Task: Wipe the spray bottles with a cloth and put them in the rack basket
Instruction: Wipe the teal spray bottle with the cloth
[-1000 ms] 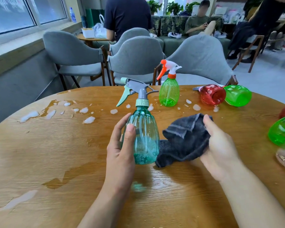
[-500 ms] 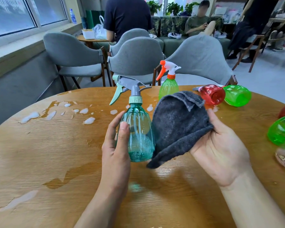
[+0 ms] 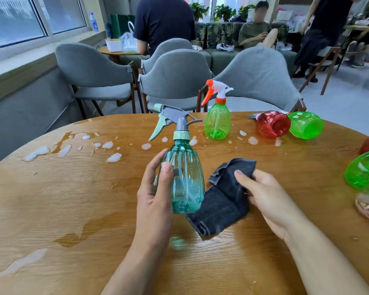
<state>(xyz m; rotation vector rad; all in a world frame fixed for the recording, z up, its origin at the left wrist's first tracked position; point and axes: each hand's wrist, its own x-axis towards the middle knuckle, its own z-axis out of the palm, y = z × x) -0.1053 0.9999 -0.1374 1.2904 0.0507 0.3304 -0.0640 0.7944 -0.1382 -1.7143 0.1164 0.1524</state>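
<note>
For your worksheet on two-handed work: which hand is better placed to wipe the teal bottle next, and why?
The right hand. It already holds the dark cloth against the teal spray bottle, while the left hand has its grip on the bottle, keeping it upright.

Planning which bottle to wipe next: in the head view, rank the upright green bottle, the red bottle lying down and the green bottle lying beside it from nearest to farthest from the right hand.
From the right hand:
1. Red bottle, lying at the far side, ahead.
2. Upright green bottle, far side, toward the left; nearly as close as the red one.
3. Lying green bottle, just right of the red one.
</note>
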